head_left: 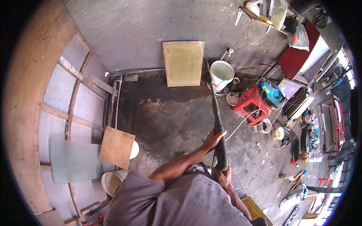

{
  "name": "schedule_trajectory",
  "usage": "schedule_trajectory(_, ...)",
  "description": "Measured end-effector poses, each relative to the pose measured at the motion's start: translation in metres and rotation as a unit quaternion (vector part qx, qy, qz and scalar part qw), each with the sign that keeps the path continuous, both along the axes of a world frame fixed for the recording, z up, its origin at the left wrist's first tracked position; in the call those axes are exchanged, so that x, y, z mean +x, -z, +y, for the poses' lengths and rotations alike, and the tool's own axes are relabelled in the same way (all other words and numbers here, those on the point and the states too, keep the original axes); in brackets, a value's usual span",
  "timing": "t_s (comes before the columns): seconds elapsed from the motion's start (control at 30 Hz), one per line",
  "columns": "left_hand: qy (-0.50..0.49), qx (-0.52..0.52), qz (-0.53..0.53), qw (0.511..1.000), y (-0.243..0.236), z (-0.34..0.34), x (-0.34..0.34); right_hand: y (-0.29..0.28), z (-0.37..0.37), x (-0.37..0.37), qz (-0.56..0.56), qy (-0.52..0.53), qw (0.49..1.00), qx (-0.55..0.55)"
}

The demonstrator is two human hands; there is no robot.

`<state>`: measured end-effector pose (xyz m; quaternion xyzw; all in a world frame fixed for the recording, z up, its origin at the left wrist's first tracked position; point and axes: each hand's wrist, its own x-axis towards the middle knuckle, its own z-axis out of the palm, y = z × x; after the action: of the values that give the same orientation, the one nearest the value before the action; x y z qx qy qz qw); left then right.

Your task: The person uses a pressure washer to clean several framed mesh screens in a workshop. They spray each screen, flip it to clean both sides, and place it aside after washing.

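Note:
Both my hands are closed around a long dark pressure-washer lance (217, 116) with a thick sleeve-like covering. My left hand (215, 140) wraps it about midway along, and my right hand (223, 177) grips its thick rear end near my body. The lance points away from me, its thin tip by the upper right corner of a framed yellowish screen (183, 64). A faint pale streak shows at that corner. The screen leans upright against the grey wall, its lower edge on the dark wet floor. My right fingers are partly hidden by the handle.
A white bucket (221, 71) stands below a wall tap (230, 52). Right of it, a blue pressure washer (272, 94) sits on a red plastic stool (247, 100), with hoses trailing. At left are a wooden board (117, 147), a translucent sheet (73, 162) and a bucket (112, 182).

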<state>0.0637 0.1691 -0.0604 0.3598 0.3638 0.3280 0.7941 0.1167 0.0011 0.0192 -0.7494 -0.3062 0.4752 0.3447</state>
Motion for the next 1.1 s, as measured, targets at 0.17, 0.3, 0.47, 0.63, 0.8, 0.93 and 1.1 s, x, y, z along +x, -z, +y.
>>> schedule_trajectory(0.17,-0.092,-0.008,-0.001,0.996,-0.005,-0.008,-0.018,0.009,0.000,0.017,-0.028,-0.096,0.995,0.007)
schedule_trajectory(0.3,-0.143,-0.047,-0.016,0.988,-0.007,-0.014,-0.029,-0.003,0.006,0.012,-0.012,-0.115,0.993,0.021)
schedule_trajectory(0.47,-0.011,0.007,0.033,0.999,0.001,0.001,-0.009,0.013,-0.002,0.005,-0.009,-0.026,1.000,0.012)
schedule_trajectory(0.63,0.000,-0.007,0.029,1.000,-0.002,0.000,0.005,0.010,-0.001,0.008,-0.021,-0.016,1.000,-0.004)
schedule_trajectory(0.8,-0.073,-0.047,0.039,0.995,0.005,-0.003,-0.020,0.004,0.007,0.016,0.008,-0.084,0.996,-0.020)
schedule_trajectory(0.93,-0.091,-0.064,0.014,0.994,0.000,-0.006,-0.039,-0.012,0.016,0.009,-0.002,-0.140,0.990,0.006)
schedule_trajectory(1.1,-0.099,-0.038,-0.007,0.994,0.003,-0.005,-0.032,-0.016,0.019,-0.001,-0.029,-0.136,0.990,0.021)
